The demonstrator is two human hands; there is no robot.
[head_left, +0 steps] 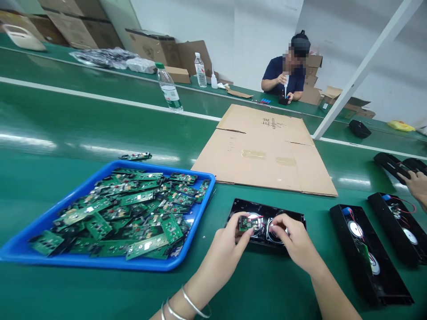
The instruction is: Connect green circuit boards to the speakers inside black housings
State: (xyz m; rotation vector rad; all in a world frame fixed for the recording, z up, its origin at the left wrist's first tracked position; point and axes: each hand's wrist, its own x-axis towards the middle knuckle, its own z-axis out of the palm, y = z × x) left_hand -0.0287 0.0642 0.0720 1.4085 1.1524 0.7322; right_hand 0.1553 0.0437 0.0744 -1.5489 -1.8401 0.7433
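Head view: black casing (267, 210) long axis left-right; left hand (227, 243) pinching circuit board (245, 223) over left half; right hand (296, 240) over right, grip unclear.

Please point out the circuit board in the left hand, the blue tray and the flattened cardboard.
Circuit board (246, 224): head view, on its exposed face.
Blue tray (140, 265): head view, on its near rim.
Flattened cardboard (267, 141): head view, near its middle.

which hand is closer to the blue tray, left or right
Left. The left hand, gripping a small circuit board over the black case, is to the right of the blue tray; the right hand is farther right, over the same case.
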